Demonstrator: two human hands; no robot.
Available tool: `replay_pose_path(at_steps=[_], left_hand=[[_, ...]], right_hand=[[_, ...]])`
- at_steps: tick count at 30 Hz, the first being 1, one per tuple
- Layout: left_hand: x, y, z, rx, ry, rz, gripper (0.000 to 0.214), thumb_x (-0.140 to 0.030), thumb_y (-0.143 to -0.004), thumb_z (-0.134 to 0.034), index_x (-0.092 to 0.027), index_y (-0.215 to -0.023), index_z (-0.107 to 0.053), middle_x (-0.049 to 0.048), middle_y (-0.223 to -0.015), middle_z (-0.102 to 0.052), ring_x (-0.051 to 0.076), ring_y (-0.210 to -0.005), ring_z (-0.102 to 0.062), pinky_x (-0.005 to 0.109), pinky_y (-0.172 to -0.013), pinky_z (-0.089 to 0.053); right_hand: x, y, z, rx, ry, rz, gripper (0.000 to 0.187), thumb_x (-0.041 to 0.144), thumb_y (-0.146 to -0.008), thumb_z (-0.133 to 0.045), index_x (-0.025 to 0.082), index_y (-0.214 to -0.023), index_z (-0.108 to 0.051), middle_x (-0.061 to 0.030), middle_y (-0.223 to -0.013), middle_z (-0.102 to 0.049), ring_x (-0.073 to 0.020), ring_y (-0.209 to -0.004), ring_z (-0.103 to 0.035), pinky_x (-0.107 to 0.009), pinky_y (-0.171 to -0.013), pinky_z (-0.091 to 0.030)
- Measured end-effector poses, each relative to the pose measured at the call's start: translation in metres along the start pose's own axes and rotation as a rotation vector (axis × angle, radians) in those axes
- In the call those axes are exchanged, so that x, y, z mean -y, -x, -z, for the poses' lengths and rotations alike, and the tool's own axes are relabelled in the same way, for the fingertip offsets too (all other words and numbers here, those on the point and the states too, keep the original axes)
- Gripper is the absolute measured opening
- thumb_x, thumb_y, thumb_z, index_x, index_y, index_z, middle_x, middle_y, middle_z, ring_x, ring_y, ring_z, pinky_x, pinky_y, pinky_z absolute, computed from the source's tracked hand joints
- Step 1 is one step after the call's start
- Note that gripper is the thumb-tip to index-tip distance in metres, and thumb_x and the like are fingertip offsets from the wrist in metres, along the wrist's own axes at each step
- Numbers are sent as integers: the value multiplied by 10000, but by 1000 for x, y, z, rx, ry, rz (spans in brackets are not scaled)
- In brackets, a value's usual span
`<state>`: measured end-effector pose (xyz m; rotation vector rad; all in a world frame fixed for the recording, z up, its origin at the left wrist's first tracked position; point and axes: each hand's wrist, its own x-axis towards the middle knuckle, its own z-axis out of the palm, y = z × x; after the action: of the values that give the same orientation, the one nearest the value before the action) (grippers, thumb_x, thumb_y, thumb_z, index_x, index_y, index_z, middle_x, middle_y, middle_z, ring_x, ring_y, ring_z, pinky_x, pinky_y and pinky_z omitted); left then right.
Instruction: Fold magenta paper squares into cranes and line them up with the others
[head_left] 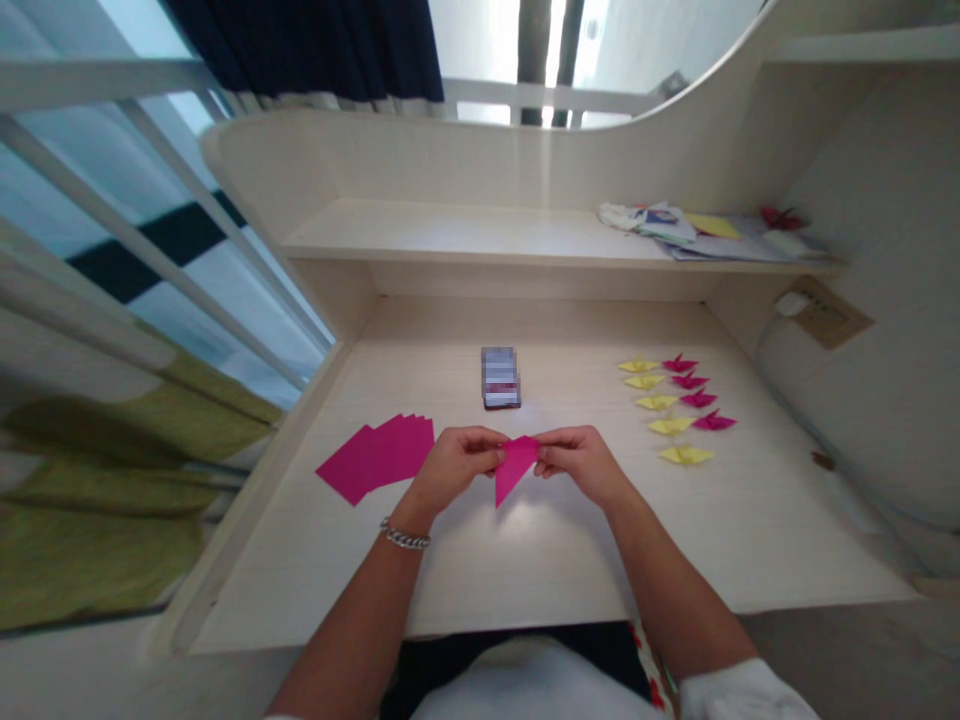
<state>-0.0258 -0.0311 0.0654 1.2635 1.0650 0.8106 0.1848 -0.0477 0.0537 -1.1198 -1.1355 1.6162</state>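
Between my two hands is a folded pink sheet of origami paper (514, 468), with one point hanging down toward me. My left hand (463, 462) pinches its left edge between thumb and fingers. On the opposite edge, my right hand (579, 460) pinches it the same way. Fanned-out pink paper squares (375, 458) lie on the desk just left of my left hand. Off to the right sit folded paper cranes in two columns, yellow cranes (672, 426) on the left and pink cranes (699, 398) beside them.
A phone (500, 377) lies on the white desk (525, 575) beyond my hands. Papers and a plastic packet (649, 222) rest on the shelf (465, 228) above. On the right wall, a charger (790, 304) with a cable is plugged into a socket. Railings (217, 235) stand at left.
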Motion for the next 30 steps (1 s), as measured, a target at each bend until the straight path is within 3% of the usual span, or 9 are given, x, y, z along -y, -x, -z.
replay_pose_path(at_steps=[7,14,18,21,30], left_hand=[[2,-1,-2,-80,-1,-57,120,-169,-670,-680,-142,-773,-735,18,-626,-677,104,-540,-571,210,-526,-478],[-3,1,-1,-26,-86,-111,100,-173,-683,-649,-135,-740,-722,35,-647,-686,120,-564,-588,220,-541,-480],[-5,0,-3,37,-177,-119,132,-151,-691,-625,-139,-773,-729,44,-678,-699,132,-602,-611,227,-570,-484],[-4,-1,-4,40,-203,-123,140,-137,-687,-625,-146,-788,-721,39,-708,-704,128,-624,-616,226,-591,-486],[4,1,-5,31,-29,-52,123,-159,-715,-607,-141,-804,-690,20,-693,-681,115,-605,-611,246,-620,-521]], right_hand=[[-6,-1,-1,-20,-96,16,251,269,-618,-773,147,-835,-743,-59,-614,-705,-157,-523,-652,-281,-544,-537],[4,5,5,141,-94,-19,322,338,-637,-780,134,-879,-721,-85,-703,-720,-185,-634,-680,-329,-660,-547],[5,3,-2,79,-37,-57,355,436,-707,-710,136,-895,-717,-73,-698,-710,-162,-598,-665,-304,-620,-541],[1,1,-10,86,18,-50,340,425,-664,-743,144,-855,-725,-58,-715,-707,-135,-581,-639,-274,-589,-525],[-7,-1,-12,65,33,-6,308,379,-621,-770,144,-817,-735,-42,-651,-692,-127,-556,-608,-272,-567,-502]])
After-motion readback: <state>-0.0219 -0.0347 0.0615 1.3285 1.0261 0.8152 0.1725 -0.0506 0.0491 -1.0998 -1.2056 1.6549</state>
